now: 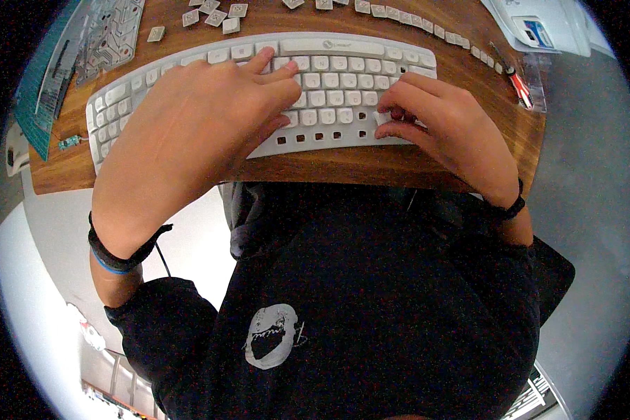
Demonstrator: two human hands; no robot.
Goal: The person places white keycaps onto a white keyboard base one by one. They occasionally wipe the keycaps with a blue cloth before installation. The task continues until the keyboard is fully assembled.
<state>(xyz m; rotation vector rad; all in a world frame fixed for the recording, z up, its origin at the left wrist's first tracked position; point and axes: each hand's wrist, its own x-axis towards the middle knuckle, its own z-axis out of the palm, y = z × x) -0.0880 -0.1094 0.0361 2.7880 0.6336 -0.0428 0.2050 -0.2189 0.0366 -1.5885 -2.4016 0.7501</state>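
A white keyboard (pixel 329 98) lies on the table with its long space bar (pixel 332 47) on the far side. Several sockets along its near edge show dark, without keycaps. My left hand (pixel 203 105) rests across the keyboard's left and middle part, fingers spread over the keys, one fingertip beside the space bar; it hides many keys. At the right end, my right hand (pixel 444 115) has thumb and fingers pinched around a white keycap (pixel 381 120), next to the bare sockets. That keycap is mostly covered by the fingers.
Loose keycaps (pixel 213 17) lie beyond the keyboard, with a curved row of more keycaps (pixel 416 23) at far right. A red-handled screwdriver (pixel 519 87) lies right. A circuit sheet (pixel 112 35), green mat (pixel 38 91) and small green board (pixel 70 142) are left.
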